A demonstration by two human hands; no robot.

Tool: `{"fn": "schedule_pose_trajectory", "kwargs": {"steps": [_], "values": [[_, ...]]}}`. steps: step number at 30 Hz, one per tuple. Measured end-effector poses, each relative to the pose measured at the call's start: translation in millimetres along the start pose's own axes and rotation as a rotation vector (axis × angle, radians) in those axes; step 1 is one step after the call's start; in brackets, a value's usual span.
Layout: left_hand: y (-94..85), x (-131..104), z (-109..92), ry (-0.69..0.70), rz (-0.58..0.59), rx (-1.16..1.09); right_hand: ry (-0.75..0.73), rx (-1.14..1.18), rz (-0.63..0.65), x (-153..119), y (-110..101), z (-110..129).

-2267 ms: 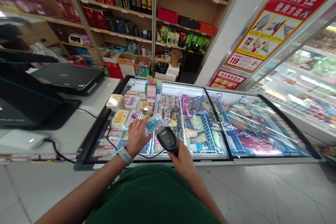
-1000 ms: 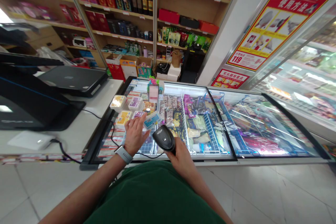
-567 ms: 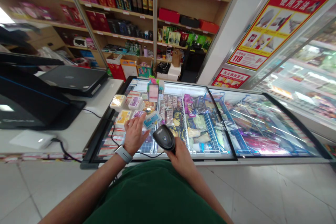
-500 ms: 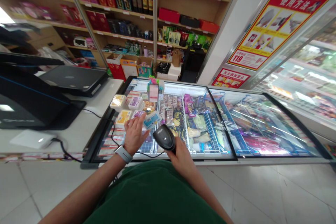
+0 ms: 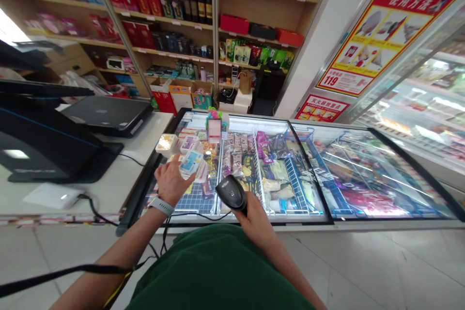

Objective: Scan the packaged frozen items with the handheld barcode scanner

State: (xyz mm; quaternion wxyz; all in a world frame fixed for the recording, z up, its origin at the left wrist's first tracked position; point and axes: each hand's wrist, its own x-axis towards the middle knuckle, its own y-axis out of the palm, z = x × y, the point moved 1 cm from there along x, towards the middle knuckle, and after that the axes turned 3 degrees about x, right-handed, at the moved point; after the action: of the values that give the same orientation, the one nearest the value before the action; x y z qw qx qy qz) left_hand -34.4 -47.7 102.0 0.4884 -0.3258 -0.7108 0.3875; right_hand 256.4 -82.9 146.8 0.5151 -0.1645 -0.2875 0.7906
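My left hand (image 5: 170, 180), with a watch on its wrist, has its thumb and fingers around the near left side of a clear plastic box with a blue label (image 5: 191, 161). The box is tilted and overlaps other boxes below it, which my hand partly hides. Behind it lie a purple-labelled box (image 5: 189, 144) and a yellow-labelled box (image 5: 166, 143). In my right hand (image 5: 253, 213) is a black barcode scanner (image 5: 231, 193), its head towards the boxes. Its cable (image 5: 201, 214) runs off to the left.
The boxes rest on the glass top of a chest freezer (image 5: 329, 213) filled with packaged food. To the left, a counter (image 5: 152, 131) bears a black terminal (image 5: 47, 140) and a white device (image 5: 53, 196). A small stand with a card (image 5: 214, 131) is at the freezer's back edge.
My left hand has moved left and now grips the blue-labelled box, which has shifted left over other boxes. The scanner stays in my right hand. A dark strap has appeared at lower left.
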Motion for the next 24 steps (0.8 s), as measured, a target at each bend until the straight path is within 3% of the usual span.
{"fn": "schedule_pose_trajectory", "kwargs": {"steps": [9,16,19,21,24], "values": [[15.4,-4.3,2.2,0.008,0.035,0.088,0.005,0.010,0.005,1.7,1.5,-1.8],[6.6,-7.0,5.0,0.002,0.001,0.049,0.028,0.034,-0.027,3.0,7.7,-1.9],[-4.5,-13.0,6.4,0.015,-0.017,-0.081,0.049,0.088,-0.078,5.8,10.4,-0.6],[-14.7,-21.5,2.6,0.037,0.051,-0.263,0.080,0.123,-0.113,9.2,12.8,1.6],[-31.8,-40.2,-13.7,-0.004,0.324,-0.605,0.148,0.159,-0.156,16.6,17.5,10.1]]}}
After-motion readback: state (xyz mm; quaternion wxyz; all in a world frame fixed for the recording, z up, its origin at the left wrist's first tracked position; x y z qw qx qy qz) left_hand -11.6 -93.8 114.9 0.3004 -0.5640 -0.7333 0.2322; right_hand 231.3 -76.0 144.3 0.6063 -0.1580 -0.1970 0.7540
